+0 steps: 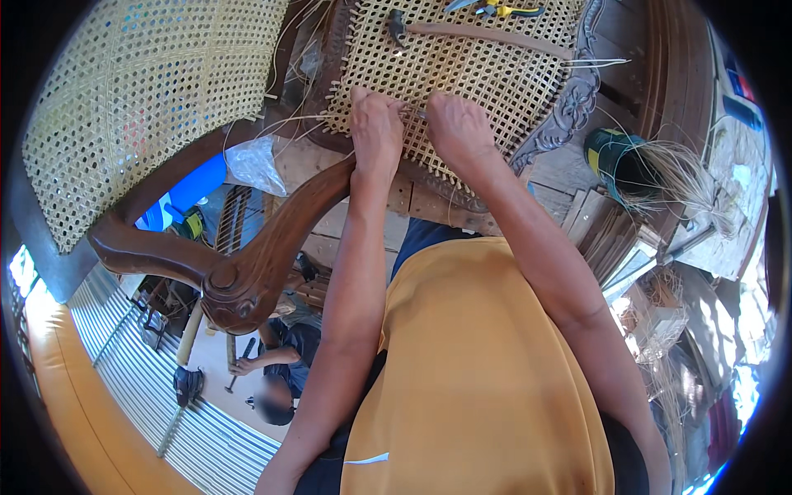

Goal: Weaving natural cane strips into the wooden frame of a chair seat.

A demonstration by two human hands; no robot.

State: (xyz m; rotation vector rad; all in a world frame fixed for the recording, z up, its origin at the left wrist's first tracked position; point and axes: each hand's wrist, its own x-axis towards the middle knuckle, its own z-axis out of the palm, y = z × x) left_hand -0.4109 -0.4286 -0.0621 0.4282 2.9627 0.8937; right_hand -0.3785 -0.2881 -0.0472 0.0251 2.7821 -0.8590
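My left hand [375, 124] and my right hand [458, 132] are both closed over the lower part of a woven cane panel [511, 95] in a carved dark wooden frame [569, 115]. A thin item shows between them, too small to name; their fingertips are mostly hidden. Above them a hammer [487, 37] lies across the weave, with yellow-handled pliers [516, 11] at the top edge. Loose pale strands [289, 120] poke out at the left.
A second cane panel [148, 99] stands left, over a curved wooden arm [157, 256]. A plastic bag [256, 161] hangs nearby. A green container [606, 157] with strands is at right. Another person [293, 363] works with a tool at lower left.
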